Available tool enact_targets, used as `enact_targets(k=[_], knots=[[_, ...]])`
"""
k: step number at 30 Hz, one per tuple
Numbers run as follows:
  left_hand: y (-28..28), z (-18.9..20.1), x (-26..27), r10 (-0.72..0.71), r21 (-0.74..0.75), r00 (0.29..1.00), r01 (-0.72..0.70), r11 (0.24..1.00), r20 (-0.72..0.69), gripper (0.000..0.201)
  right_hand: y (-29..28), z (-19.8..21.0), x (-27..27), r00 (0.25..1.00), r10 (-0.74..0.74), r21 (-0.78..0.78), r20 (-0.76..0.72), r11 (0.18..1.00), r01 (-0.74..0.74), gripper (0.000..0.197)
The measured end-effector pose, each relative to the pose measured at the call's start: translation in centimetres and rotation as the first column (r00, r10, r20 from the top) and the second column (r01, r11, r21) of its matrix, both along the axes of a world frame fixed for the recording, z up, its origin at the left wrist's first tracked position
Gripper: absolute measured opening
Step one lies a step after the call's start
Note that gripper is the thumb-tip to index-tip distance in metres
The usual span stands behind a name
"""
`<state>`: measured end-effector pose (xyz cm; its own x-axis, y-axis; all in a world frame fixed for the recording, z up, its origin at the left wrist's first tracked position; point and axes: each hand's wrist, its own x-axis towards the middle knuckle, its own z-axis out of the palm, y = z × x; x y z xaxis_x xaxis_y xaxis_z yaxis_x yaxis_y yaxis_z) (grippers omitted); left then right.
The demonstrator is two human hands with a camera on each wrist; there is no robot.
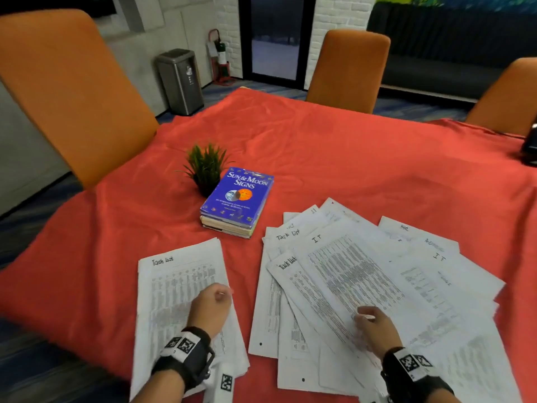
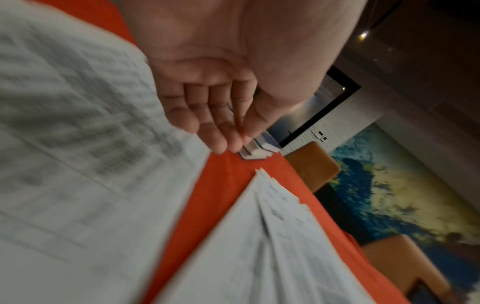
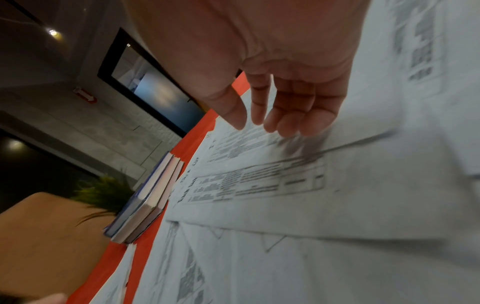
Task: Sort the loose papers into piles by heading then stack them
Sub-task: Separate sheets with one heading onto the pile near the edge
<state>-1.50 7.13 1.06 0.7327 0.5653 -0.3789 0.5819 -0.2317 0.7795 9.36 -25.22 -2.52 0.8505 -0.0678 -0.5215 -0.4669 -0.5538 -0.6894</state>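
A neat pile of sheets headed "Task list" (image 1: pixel 180 280) lies at the front left on the red tablecloth (image 1: pixel 348 158). My left hand (image 1: pixel 216 298) is over its right part, fingers relaxed, holding nothing; the left wrist view shows the left hand (image 2: pixel 233 142) just above that blurred pile (image 2: pixel 78 144). To the right lies a fanned heap of loose papers (image 1: pixel 436 286) with "IT" and "Task list" headings. Its top sheet is headed "IT" (image 1: pixel 343 266). My right hand (image 1: pixel 364 314) is low over this sheet (image 3: pixel 246 139) with loose fingers (image 3: pixel 285 123), gripping nothing.
A blue book (image 1: pixel 238 199) on another book lies behind the papers, with a small potted plant (image 1: pixel 206 170) beside it. Orange chairs (image 1: pixel 72 91) stand at the left, far and right sides. A black object (image 1: pixel 530 149) sits at the right edge.
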Motion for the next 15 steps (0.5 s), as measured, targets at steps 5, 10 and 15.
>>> enact_targets(k=[5,10,15], knots=[[-7.1,-1.2,5.9,-0.191,-0.347,0.978,0.149,0.926,-0.089,0.018,-4.5,-0.5,-0.2,0.99,-0.138,-0.151,0.001,0.979,0.136,0.044],[-11.6,-2.7,7.6,-0.243,-0.488,0.961,0.152,0.86,-0.129,0.018,-6.2,-1.2,-1.6,0.997,-0.01,-0.189,-0.08,0.982,-0.005,0.058],[-15.2,-2.2,8.3,-0.297,-0.585,0.942,0.153,0.797,-0.158,0.015,-5.6,-1.0,-2.8,0.963,0.224,-0.177,-0.148,0.952,-0.249,0.067]])
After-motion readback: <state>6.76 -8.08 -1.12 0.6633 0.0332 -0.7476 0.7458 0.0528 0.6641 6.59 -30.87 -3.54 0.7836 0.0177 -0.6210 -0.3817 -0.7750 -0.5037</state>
